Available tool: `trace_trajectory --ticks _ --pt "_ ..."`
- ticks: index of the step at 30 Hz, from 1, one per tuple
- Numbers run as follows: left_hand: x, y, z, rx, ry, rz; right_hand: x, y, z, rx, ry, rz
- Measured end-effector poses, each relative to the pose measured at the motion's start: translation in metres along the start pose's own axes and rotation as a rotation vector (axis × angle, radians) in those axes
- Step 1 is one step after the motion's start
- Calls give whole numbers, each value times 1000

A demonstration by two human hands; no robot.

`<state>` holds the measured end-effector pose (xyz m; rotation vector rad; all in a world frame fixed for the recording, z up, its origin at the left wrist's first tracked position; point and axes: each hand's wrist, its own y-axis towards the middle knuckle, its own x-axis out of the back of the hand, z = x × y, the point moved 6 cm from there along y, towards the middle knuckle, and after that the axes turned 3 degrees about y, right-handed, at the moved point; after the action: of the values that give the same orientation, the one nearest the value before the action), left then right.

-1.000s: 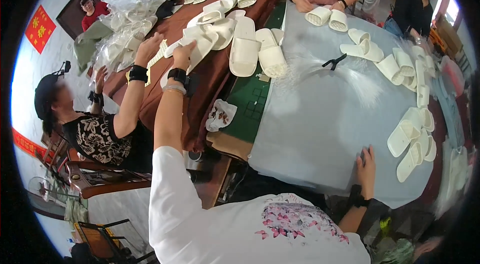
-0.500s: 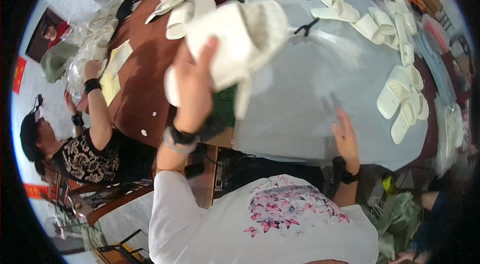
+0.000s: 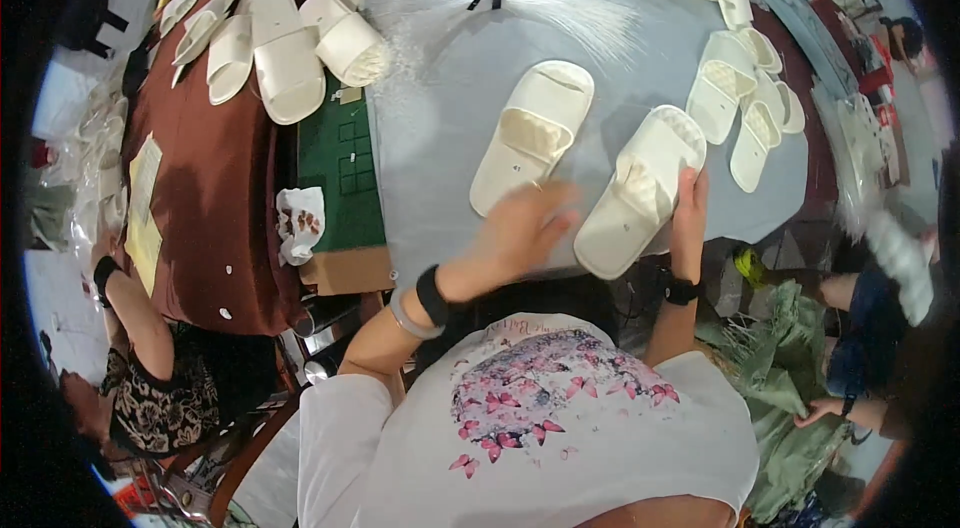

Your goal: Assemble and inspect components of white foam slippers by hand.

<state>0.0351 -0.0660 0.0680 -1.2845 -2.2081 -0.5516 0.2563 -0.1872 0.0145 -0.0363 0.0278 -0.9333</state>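
Note:
A white slide slipper (image 3: 545,113) lies on the grey tabletop in front of me, its closed strap facing up. My left hand (image 3: 525,225), slightly blurred, hovers at that slipper's near end with fingers apart and nothing visible in them. To the right, my right hand (image 3: 690,213) grips a second white slipper (image 3: 625,223) by its side, thumb on the edge and the other fingers hidden beneath. This slipper is tilted near the table's front edge, and something whitish and crumpled shows in its opening.
A bundle of clear thin strips (image 3: 570,13) tied in black lies beyond. More white slippers (image 3: 722,78) stand at right, others (image 3: 288,63) on the brown cloth at left. Crumpled white paper (image 3: 300,223) rests by the green mat (image 3: 345,193). A co-worker (image 3: 165,378) sits at left.
My left hand has let go of the white slippers it held up. One now lies on the table, another is in my right hand. The view has shifted.

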Motion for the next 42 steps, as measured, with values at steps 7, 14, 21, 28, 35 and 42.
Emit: trace_trajectory --ticks 7,14,21,28,35,42 --pt "-16 12 82 91 511 66 -23 -11 -5 224 -774 253" --pt "-19 -34 52 196 604 -26 -79 -24 10 315 -658 561" --pt "-7 -90 28 439 692 -128 -147 -42 10 372 -666 883" --pt "14 -105 44 355 507 -170 -175 -3 32 357 -746 1161" --pt "-13 -88 59 295 714 -132 -256 60 31 507 -742 1161" --pt "-13 -92 64 253 649 -123 -288 95 -21 661 -901 883"
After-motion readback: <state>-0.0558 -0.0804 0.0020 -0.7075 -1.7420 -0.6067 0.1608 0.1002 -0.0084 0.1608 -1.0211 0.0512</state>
